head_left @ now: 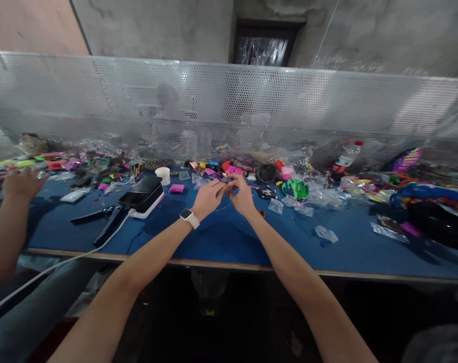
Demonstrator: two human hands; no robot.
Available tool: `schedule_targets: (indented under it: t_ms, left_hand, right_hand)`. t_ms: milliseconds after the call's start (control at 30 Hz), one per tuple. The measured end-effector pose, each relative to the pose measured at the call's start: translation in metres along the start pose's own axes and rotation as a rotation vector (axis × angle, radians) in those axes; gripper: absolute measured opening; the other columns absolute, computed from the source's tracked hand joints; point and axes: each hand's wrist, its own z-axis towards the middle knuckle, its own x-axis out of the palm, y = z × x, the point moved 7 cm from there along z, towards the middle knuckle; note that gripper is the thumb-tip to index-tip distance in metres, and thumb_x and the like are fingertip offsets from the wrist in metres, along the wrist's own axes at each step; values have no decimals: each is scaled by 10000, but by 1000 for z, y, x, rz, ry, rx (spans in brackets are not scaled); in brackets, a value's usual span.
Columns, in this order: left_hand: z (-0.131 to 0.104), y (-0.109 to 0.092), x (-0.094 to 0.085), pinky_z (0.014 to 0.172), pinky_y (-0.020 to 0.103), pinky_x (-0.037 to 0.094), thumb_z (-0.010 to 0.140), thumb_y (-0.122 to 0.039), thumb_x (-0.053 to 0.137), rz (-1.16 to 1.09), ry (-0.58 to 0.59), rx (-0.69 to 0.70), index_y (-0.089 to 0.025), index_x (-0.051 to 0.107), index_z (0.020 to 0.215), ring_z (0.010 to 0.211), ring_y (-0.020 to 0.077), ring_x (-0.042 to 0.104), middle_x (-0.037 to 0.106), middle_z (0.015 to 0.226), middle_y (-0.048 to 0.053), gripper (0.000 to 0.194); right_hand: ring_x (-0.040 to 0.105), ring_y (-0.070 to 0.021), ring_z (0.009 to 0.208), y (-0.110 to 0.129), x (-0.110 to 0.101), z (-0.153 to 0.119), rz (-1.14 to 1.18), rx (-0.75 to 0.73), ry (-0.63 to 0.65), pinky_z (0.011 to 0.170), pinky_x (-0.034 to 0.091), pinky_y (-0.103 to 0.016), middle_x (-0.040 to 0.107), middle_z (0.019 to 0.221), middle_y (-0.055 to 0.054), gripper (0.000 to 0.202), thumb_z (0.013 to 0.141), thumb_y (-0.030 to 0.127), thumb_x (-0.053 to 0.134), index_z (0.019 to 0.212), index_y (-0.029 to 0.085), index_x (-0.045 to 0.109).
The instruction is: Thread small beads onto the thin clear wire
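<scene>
My left hand (209, 198), with a pale-banded watch (190, 218) on its wrist, meets my right hand (243, 196) just above the blue table. Fingers of both hands are pinched together, tip to tip. What lies between them is too small to make out. A thin pale strand (224, 207) curves below the fingertips. Left of my hands lies a small bright pink block or packet (176, 188), with a white cup (162, 175) behind it. To the right are a round black piece with white marks (266, 192) and a green patterned piece (295, 189).
A black device on a white block (142, 194) trails a white cable (111, 237). Colourful scraps and clear plastic pile along a perforated metal screen (213, 101). A red-capped bottle (345, 160) stands at right, near a black bag-like object (440, 222). Another person's hand (22, 186) works at far left.
</scene>
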Motion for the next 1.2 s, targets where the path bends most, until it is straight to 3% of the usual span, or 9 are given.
schedule_targets:
  t_ms: [233, 400, 533, 700, 800, 900, 1067, 1200]
  left_hand:
    - [3, 3, -2, 803, 306, 543, 1108, -243, 480, -21, -24, -15, -171, 729, 1047, 889, 194, 701, 733, 1011, 89, 265]
    - [4, 1, -4, 801, 292, 537, 1122, -265, 455, -28, 5, 17, -172, 743, 1059, 891, 188, 701, 736, 1008, 86, 310]
    - [2, 1, -1, 784, 284, 532, 1127, -263, 433, 1, 56, 67, -178, 743, 1149, 915, 183, 710, 744, 1050, 90, 322]
    - [0, 3, 7, 734, 279, 506, 1110, -201, 440, 58, 105, 110, -176, 732, 1233, 922, 179, 718, 753, 1076, 87, 318]
    - [-1, 3, 9, 692, 271, 474, 1119, -228, 436, 85, 123, 128, -171, 753, 1122, 878, 172, 707, 750, 1026, 78, 322]
    - [-2, 0, 10, 697, 270, 467, 1133, -258, 411, 83, 140, 161, -169, 751, 997, 840, 162, 689, 739, 975, 73, 377]
    - [-6, -4, 14, 688, 267, 465, 1141, -275, 380, 104, 170, 202, -189, 752, 1070, 830, 157, 679, 736, 993, 74, 388]
    - [-8, -9, 17, 650, 266, 449, 1138, -265, 389, 151, 164, 231, -196, 747, 1103, 812, 155, 674, 734, 994, 68, 366]
  right_hand:
    - [619, -205, 783, 1, 1, -3, -60, -44, -8, 807, 548, -352, 710, 889, -15, 394, 905, 284, 705, 1289, 231, 639]
    - [661, -234, 846, 2, -6, -3, -189, -150, 45, 819, 558, -369, 727, 954, -71, 162, 957, 324, 721, 1081, 221, 716]
    - [649, -229, 776, 1, -12, -1, -252, -174, 101, 761, 522, -355, 706, 812, -61, 202, 956, 408, 766, 888, 220, 732]
    - [598, -185, 616, -4, -17, 4, -122, 21, 113, 658, 464, -331, 691, 658, -35, 425, 930, 550, 762, 676, 217, 684]
    - [549, -160, 540, -5, -14, 4, 34, 165, 184, 590, 432, -312, 692, 600, -38, 540, 884, 659, 755, 598, 216, 640]
    - [505, -139, 506, -7, -10, 3, 155, 279, 263, 544, 391, -289, 693, 572, -45, 612, 850, 754, 727, 582, 214, 625]
    - [537, -131, 485, -24, 1, -5, 344, 520, 355, 515, 366, -275, 656, 532, -42, 680, 782, 856, 717, 628, 196, 673]
    - [523, -129, 446, -38, 6, -10, 410, 671, 355, 492, 360, -282, 601, 474, -40, 736, 697, 912, 740, 564, 195, 642]
